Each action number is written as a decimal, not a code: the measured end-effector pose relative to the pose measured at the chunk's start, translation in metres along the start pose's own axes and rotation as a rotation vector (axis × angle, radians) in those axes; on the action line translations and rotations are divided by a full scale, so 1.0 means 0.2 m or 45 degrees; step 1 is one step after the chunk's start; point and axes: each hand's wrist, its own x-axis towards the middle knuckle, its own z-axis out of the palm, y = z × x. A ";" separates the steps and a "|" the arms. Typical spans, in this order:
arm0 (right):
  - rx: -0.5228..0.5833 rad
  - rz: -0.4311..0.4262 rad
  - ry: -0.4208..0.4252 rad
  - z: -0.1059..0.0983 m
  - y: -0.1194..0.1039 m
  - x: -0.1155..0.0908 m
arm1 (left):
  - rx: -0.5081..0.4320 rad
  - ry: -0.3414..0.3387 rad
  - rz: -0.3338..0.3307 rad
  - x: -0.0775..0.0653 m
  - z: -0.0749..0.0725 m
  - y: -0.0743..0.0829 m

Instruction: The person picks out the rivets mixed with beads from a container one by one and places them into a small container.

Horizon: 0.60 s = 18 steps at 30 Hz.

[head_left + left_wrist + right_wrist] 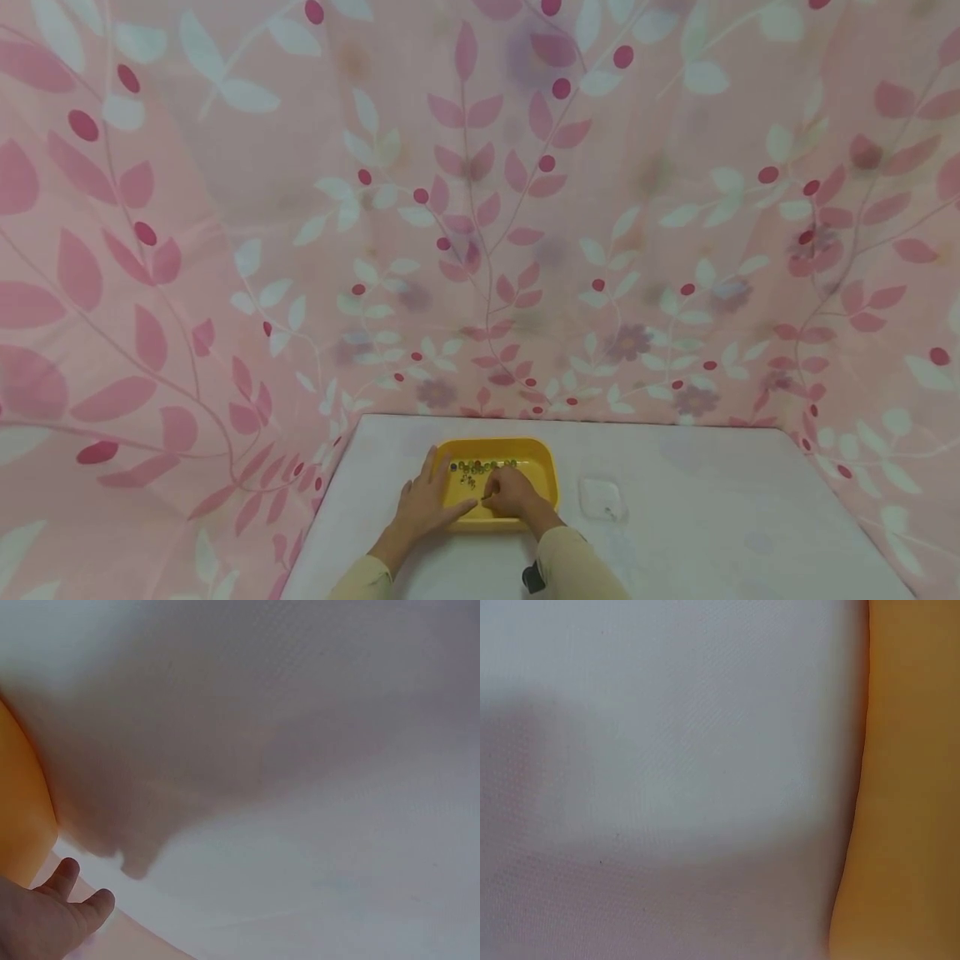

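Note:
A yellow tray (540,454) lies on the white table. In it, small round beads or marbles (480,468), mostly greenish with a blue one and a red one, form rough rows toward the back. A little cluster of tiny dark pieces (468,481) sits just in front of them. My left hand (427,500) rests at the tray's left side, fingers spread and thumb reaching over the inside; the left wrist view shows part of this hand (41,922). My right hand (512,492) is over the tray's right half, fingers curled down; I cannot tell whether they pinch something tiny.
To the right of the tray lies a small clear square container or lid (600,497). The white table (712,500) extends to both sides, with a pink leaf-patterned curtain (480,250) behind it. A black band (533,577) shows by the right sleeve.

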 end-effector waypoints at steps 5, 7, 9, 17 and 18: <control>-0.023 -0.048 0.037 0.00 0.01 0.00 | 0.007 0.008 -0.005 0.00 0.00 0.00; -0.016 -0.051 0.046 -0.01 0.01 -0.01 | 0.009 0.010 -0.006 0.00 0.00 0.00; -0.007 -0.045 0.047 -0.01 0.01 -0.01 | 0.016 0.005 -0.007 0.00 0.00 0.00; 0.005 -0.097 0.086 0.01 0.05 0.00 | 0.032 -0.008 0.006 0.00 -0.04 0.03; 0.002 -0.097 0.088 0.01 0.05 0.00 | 0.030 -0.014 -0.001 0.00 -0.04 0.03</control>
